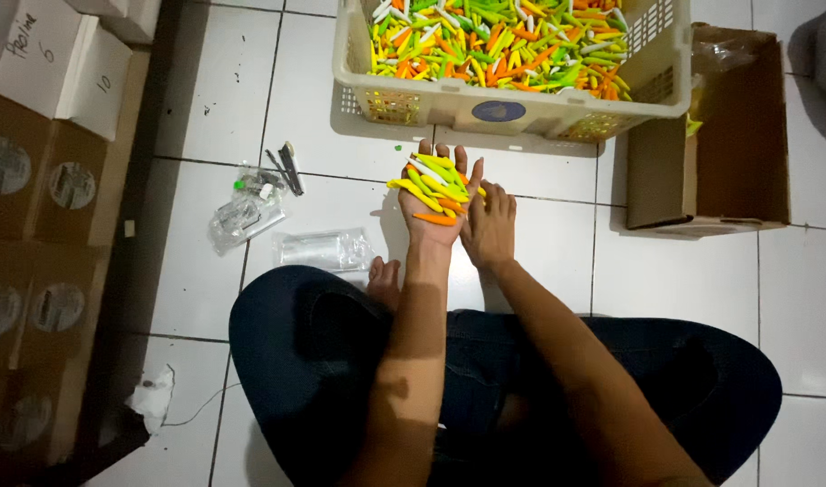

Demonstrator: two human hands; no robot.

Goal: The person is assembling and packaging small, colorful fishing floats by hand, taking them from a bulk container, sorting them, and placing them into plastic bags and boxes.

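Note:
My left hand [433,212] lies palm up over the white tiled floor, holding a small pile of coloured plastic sticks [433,187] in yellow, green, orange and white. Beside it, my right hand [490,225] has its fingertips touching the pile's right edge. Just ahead stands a cream plastic crate [512,108] heaped with several more of the same sticks [498,41]. I sit cross-legged in dark trousers, one bare foot showing left of my left forearm.
A brown cardboard box [733,135] lies on its side right of the crate. Clear plastic bags [323,250] and small tools [286,167] lie on the floor to the left. Stacked cardboard and white boxes [43,135] line the left edge.

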